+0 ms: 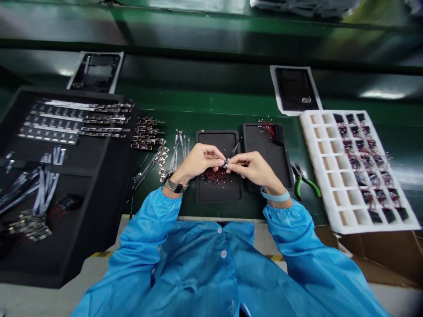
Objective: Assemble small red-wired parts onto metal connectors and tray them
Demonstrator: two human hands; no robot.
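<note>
My left hand [202, 159] and my right hand [254, 168] meet over a small black tray [220, 197]. Both pinch a small circuit board [225, 164] between thumb and fingertips, and a dark, thin strip [235, 148] sticks up from it toward the upper right. Finer detail at the fingertips is too small to tell. Beneath my hands, a loose heap of tiny parts with red wires [215, 177] lies in the tray. A second black tray [264, 152] stands to the right, holding red-wired pieces [268, 129] and a black block [279, 134].
Green-handled pliers [304, 181] lie right of the trays, before a white foam tray [343, 215] partly filled with wired parts. Boards with ribbon cables [178, 149] and stacked small boards [147, 133] are at left, beside a large black bin [99, 176]. Two dark panels [97, 70] lie behind.
</note>
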